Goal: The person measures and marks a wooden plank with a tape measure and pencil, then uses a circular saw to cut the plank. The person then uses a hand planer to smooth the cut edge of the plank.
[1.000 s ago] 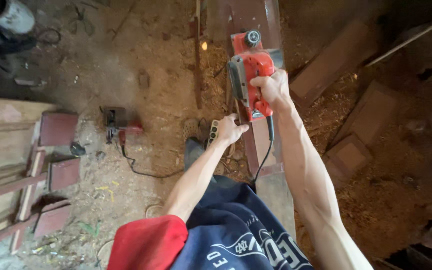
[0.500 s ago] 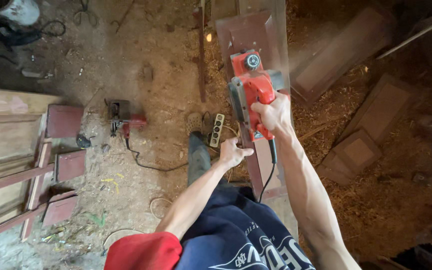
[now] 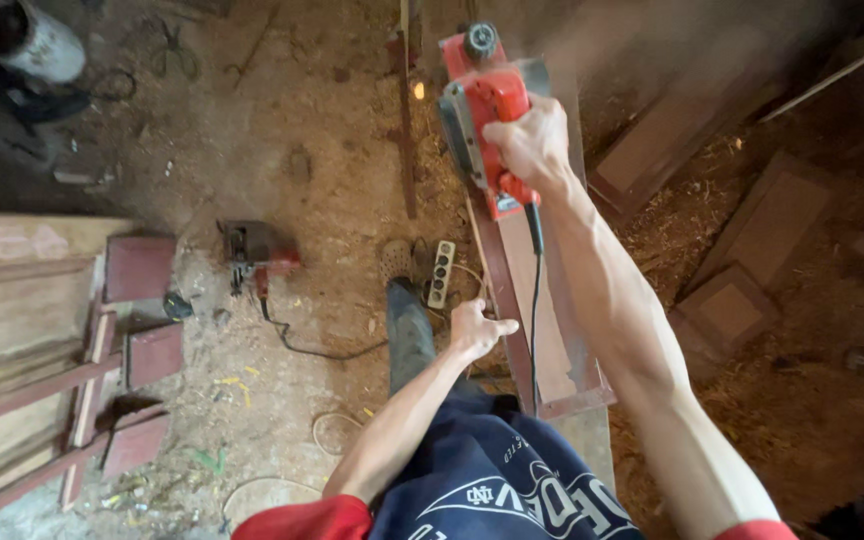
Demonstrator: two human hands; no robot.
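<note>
My right hand (image 3: 527, 145) grips the handle of a red electric planer (image 3: 482, 95) that rests on a long reddish wooden board (image 3: 542, 320), far out in front of me. Its black cord (image 3: 534, 300) hangs down along my right forearm. My left hand (image 3: 477, 330) presses against the board's near left edge, fingers bent on the wood. The board runs away from me over the dirt floor.
A white power strip (image 3: 440, 272) lies on the ground left of the board. Another red power tool (image 3: 257, 255) with a cable lies further left. Reddish wood frames (image 3: 137, 300) stack at the left; wooden panels (image 3: 752, 250) and sawdust lie at the right.
My right hand has pushed the planer further away along the board, and fine dust now blows off near it. My left hand stays on the board's edge.
</note>
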